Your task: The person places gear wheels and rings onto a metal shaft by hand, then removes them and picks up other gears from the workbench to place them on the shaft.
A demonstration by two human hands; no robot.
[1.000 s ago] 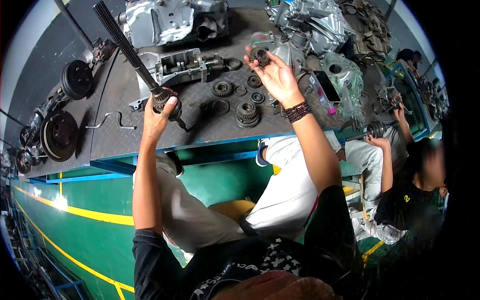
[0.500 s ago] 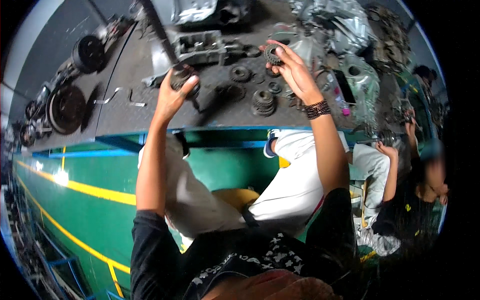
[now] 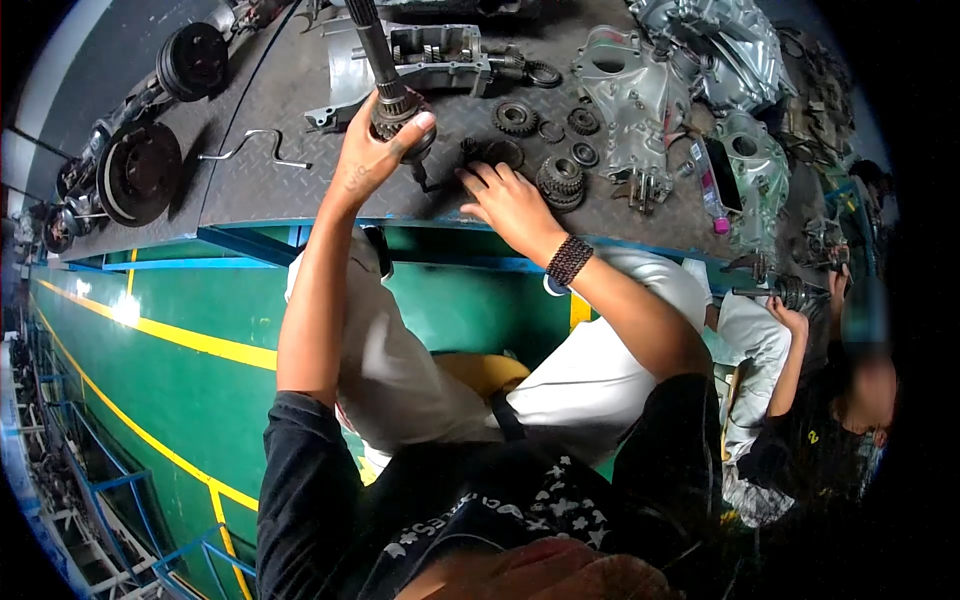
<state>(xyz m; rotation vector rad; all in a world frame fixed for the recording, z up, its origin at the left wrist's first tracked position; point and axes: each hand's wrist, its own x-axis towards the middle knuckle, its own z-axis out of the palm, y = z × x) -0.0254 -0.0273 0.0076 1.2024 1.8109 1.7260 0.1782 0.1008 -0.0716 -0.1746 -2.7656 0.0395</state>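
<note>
My left hand (image 3: 375, 155) is wrapped round a long splined shaft (image 3: 378, 55), which stands tilted over the metal bench. A toothed gear (image 3: 396, 116) sits on the shaft within my grip, and its lower end comes down near the bench top. My right hand (image 3: 515, 208) is low over the bench's near edge, fingers spread, with nothing seen in it. Just beyond its fingertips lies a dark ring gear (image 3: 503, 153); whether they touch is unclear. Near it are a stacked gear set (image 3: 560, 182), a larger gear (image 3: 515, 117) and a smaller gear (image 3: 582, 121).
An opened gearbox housing (image 3: 435, 60) lies behind the shaft. Silver casings (image 3: 625, 90) and a phone (image 3: 722, 175) are at the right. A bent rod (image 3: 265, 140) and brake drums (image 3: 140, 172) lie left. At the right, another person's hand (image 3: 790, 318) holds a geared shaft.
My right hand has come down and toward the left, and the gear it held is no longer seen in it. The left hand still holds the shaft. The view has shifted slightly.
</note>
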